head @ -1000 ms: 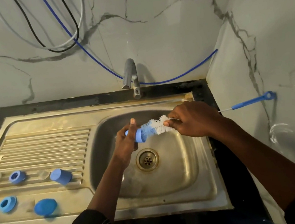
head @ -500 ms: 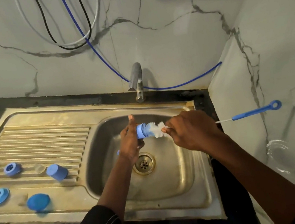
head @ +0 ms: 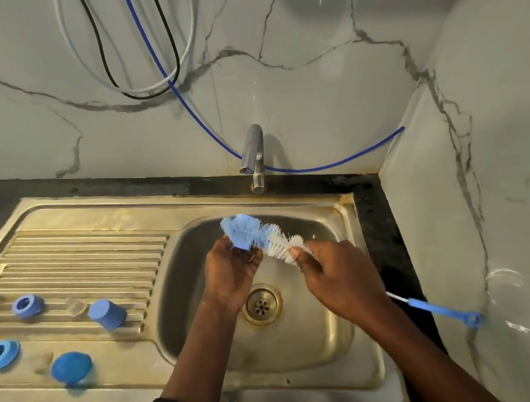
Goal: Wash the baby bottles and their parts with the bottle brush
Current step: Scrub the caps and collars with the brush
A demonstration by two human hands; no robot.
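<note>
Above the sink [head: 179,281], a blue cap [head: 241,244] is pinched by the left grip [head: 233,273], the bottle brush [head: 273,242] by the right grip [head: 339,282].

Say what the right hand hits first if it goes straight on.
Along the bottle brush, the right hand likely meets the blue part gripped by the left hand first; depth unclear.

The steel drainboard [head: 93,245] bears a far ring [head: 27,305], near ring [head: 3,353], blue cap [head: 107,314] and blue lid [head: 71,367].
</note>
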